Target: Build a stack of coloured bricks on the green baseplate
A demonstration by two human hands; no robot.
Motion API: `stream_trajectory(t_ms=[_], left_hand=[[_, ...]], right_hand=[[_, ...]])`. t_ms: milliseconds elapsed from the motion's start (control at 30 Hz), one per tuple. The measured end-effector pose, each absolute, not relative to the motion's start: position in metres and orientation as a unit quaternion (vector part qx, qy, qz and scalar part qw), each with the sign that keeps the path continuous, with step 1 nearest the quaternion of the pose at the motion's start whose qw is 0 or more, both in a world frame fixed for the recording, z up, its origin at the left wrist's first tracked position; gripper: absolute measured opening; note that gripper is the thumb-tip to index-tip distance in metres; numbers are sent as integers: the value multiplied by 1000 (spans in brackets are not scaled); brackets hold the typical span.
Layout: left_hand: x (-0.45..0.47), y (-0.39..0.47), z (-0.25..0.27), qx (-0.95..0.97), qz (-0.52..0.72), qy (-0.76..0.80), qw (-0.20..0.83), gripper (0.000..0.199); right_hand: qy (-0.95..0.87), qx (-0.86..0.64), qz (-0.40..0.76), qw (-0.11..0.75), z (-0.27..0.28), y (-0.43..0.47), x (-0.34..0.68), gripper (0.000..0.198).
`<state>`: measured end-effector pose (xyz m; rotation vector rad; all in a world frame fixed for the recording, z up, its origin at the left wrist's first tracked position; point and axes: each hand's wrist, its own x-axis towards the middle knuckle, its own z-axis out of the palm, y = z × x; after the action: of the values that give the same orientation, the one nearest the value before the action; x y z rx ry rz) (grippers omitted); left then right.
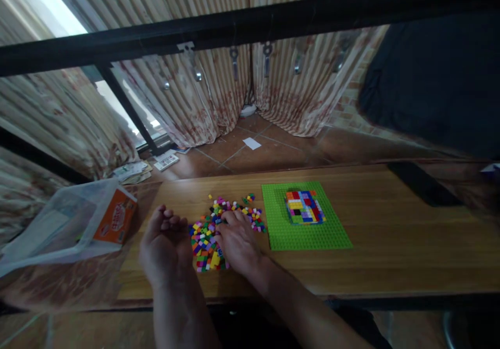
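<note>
A loose heap of small colourful toy building bricks point(203, 239) lies on the wooden table. Over its middle, my right hand point(239, 242) is palm down with fingers bent and apart, touching the bricks; its fingertips are partly hidden. Left of the heap, my left hand point(166, 242) is raised palm up, its fingers loosely curled, and I see nothing in it. On the right of the heap lies a green studded baseplate point(277, 234). A low, blocky build of many-coloured bricks point(305, 207) is on that plate, with neither hand touching it.
A clear plastic box point(58, 250) with an orange label stands left of the wooden table point(390, 255). A dark flat object point(424, 182) lies at the table's far right. Behind are a black rail point(234, 26) and striped curtains point(219, 104).
</note>
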<state>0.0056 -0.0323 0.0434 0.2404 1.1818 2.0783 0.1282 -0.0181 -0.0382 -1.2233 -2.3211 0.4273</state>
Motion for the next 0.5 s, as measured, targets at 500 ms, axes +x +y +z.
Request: stream_trajectory(t_ms=[500], left_hand=[[8, -34, 45, 35, 822, 430, 371, 4]], right_hand=[[-667, -451, 395, 442, -15, -7, 141, 19]])
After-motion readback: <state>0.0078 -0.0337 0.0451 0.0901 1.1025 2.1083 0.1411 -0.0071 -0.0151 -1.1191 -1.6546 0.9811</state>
